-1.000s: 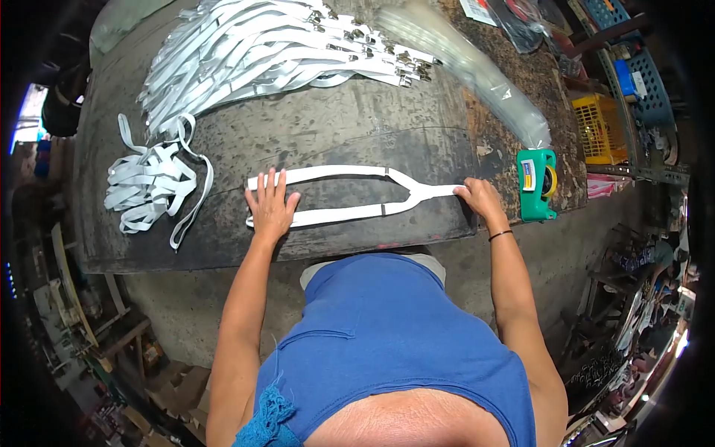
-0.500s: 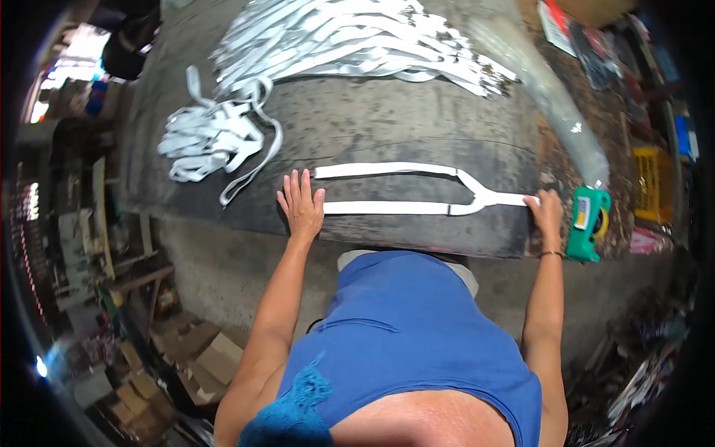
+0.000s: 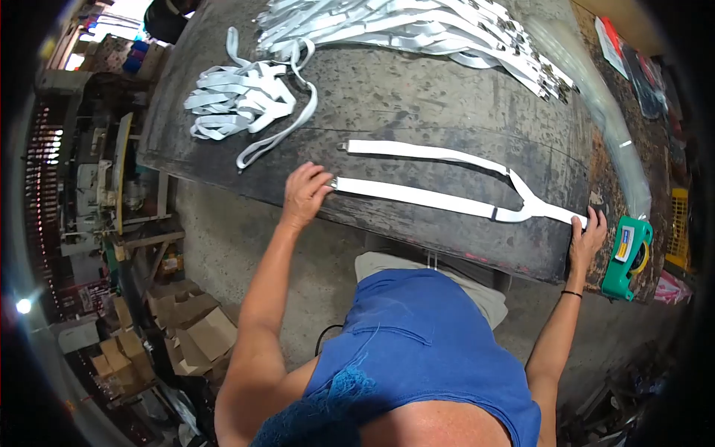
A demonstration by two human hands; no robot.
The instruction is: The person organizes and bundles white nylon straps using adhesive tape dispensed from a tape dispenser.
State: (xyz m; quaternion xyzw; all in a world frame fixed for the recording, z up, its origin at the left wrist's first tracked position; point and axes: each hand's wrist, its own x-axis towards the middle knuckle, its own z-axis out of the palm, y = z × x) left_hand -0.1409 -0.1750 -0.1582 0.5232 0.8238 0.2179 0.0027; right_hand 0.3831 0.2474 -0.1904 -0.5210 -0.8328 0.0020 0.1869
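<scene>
A pair of white Y-shaped suspenders point(image 3: 417, 195) lies stretched out on the dark worktable point(image 3: 447, 104). My left hand point(image 3: 304, 195) has its fingers bent together at the metal clip on the end of the nearer strap. At the other end, my right hand point(image 3: 588, 237) pinches the single back strap between thumb and fingers near the table's right side. The farther strap lies loose, its clip point(image 3: 344, 146) showing. Dark adjusters sit on both front straps near the join.
A loose heap of white straps point(image 3: 242, 100) lies at the left. Many more suspenders with metal clips point(image 3: 417, 30) are piled along the back. Right of my right hand are a green tape dispenser point(image 3: 625, 257) and a long clear plastic roll point(image 3: 614, 123). Cardboard boxes point(image 3: 197, 335) stand on the floor.
My left hand has gone from lying flat with fingers spread to bent fingers at the nearer clip. My right hand stays at the back strap. The view has shifted and turned.
</scene>
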